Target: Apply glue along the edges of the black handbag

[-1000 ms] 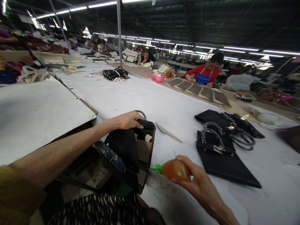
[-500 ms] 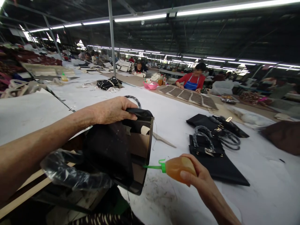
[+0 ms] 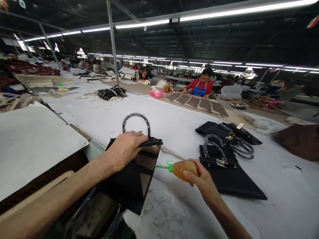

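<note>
My left hand (image 3: 128,147) is closed on the top edge of a black handbag (image 3: 122,184), its fingers over the fold and the thumb hidden. The bag's plastic-wrapped handle (image 3: 136,115) stands up behind that hand. Brown lining pieces show along the bag's open side, which faces right. In my right hand (image 3: 199,176) is a squeeze bottle (image 3: 183,169) of amber liquid, tipped on its side with the fingers wrapped round it. The bottle's thin green nozzle (image 3: 161,166) points left, its tip at the edge of the bag's open side.
On the white tabletop (image 3: 174,202) at right lie black handbags (image 3: 229,172) with wrapped handles. Across the table, a person in a blue apron (image 3: 199,90) works at brown panels (image 3: 196,102). A pink basket (image 3: 156,93) stands nearby. Another white-topped surface (image 3: 32,142) is at left.
My left hand has moved lower and turned the bag more upright, so its rear handle now stands clear. The bottle in my right hand has shifted slightly left and up.
</note>
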### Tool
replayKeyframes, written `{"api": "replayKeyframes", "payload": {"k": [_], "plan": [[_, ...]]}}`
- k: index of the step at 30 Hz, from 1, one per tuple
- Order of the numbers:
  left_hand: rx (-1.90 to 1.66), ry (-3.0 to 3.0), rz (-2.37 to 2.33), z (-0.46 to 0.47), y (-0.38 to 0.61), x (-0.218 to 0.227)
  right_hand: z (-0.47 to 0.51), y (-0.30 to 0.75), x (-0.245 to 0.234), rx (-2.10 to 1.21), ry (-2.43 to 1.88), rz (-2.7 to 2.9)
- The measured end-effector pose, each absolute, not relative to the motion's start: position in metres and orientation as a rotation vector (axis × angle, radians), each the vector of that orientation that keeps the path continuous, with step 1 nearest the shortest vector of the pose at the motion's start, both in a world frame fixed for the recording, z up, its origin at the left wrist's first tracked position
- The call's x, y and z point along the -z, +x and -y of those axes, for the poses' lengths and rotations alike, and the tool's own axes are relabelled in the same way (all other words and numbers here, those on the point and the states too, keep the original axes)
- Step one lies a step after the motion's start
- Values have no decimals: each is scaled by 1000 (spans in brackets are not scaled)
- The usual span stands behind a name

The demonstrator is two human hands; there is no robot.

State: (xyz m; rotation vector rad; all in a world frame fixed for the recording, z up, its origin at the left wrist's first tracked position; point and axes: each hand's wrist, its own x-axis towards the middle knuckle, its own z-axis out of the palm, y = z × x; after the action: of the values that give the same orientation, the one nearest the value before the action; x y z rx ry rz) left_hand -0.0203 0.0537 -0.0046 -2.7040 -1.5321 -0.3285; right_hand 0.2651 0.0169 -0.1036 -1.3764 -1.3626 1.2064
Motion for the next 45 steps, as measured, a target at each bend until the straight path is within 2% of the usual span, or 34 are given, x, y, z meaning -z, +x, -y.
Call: {"api": "replayKeyframes", "payload": {"k": [16, 37, 45], "plan": [[326, -2649, 1559, -35, -20, 19, -32, 250, 110, -930, -1526, 1473], [379, -2650, 1598, -12, -18, 24, -15, 250, 110, -1056, -1540, 1518], [537, -2609, 1500, -2, -24, 38, -13, 245, 112, -1132, -1522, 1492]]}}
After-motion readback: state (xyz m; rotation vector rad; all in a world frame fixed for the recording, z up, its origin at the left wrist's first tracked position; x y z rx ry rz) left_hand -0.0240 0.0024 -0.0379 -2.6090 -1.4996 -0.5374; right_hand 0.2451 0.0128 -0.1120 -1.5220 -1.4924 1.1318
